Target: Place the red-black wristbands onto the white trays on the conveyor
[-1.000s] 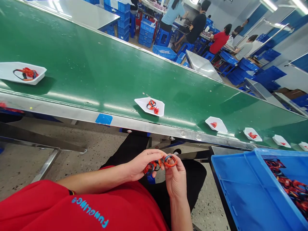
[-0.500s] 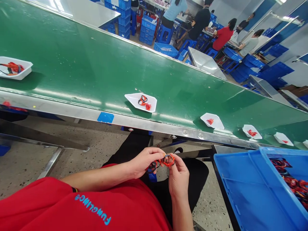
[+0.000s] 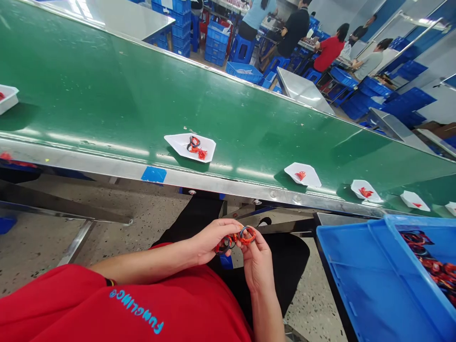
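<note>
Low in front of my lap, my left hand is closed on a small bunch of red-and-black looped bands; some loops hang below its fingers. My right hand pinches the right-hand loop of the same bunch between thumb and fingertips. The two hands are close together, and their fingers hide part of the bands. Beyond them, a white boat-shaped tray on the green conveyor belt holds similar bands and a red piece.
More white trays with red pieces lie along the belt, one of them to the right. A metal rail edges the belt. At my right stands a blue crate with many looped bands. Several people work at tables beyond the belt.
The trays on the belt have shifted left. My right hand has moved slightly left, closer to my left hand, and both still hold the looped bands.
</note>
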The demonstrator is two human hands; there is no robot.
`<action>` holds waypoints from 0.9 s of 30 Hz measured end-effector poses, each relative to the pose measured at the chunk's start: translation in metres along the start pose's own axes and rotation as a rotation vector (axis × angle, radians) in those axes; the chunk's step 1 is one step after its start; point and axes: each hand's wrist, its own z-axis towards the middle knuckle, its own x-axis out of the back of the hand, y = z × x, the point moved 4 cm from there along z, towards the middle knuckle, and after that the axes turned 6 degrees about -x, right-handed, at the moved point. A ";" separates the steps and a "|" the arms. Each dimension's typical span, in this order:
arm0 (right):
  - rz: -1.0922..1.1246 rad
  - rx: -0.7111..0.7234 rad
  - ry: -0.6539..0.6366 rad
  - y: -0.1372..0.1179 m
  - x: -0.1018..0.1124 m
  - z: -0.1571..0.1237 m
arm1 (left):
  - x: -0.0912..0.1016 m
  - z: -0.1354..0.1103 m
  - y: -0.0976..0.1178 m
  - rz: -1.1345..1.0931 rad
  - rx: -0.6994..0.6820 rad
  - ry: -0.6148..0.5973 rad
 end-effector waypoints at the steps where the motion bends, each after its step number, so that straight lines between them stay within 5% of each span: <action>1: -0.007 0.002 0.000 0.000 0.001 0.000 | 0.000 0.000 0.000 -0.007 -0.002 -0.007; 5: -0.137 0.126 0.076 -0.022 0.006 0.002 | 0.004 0.003 0.000 -0.094 -0.003 0.026; 13: -0.618 0.801 0.341 -0.159 -0.011 0.046 | 0.013 0.008 -0.004 -0.608 0.197 0.073; 17: -0.800 0.892 0.379 -0.191 -0.022 0.065 | 0.013 0.005 0.004 -0.707 0.135 0.023; 21: -0.867 0.817 0.320 -0.166 -0.029 0.032 | 0.010 0.006 0.010 -0.748 0.087 -0.049; 25: -0.869 0.569 0.020 -0.100 -0.040 -0.012 | 0.008 0.010 0.009 -0.722 0.054 -0.097; 27: -0.874 0.505 -0.004 -0.072 -0.041 -0.023 | 0.007 0.011 0.007 -0.680 0.054 -0.110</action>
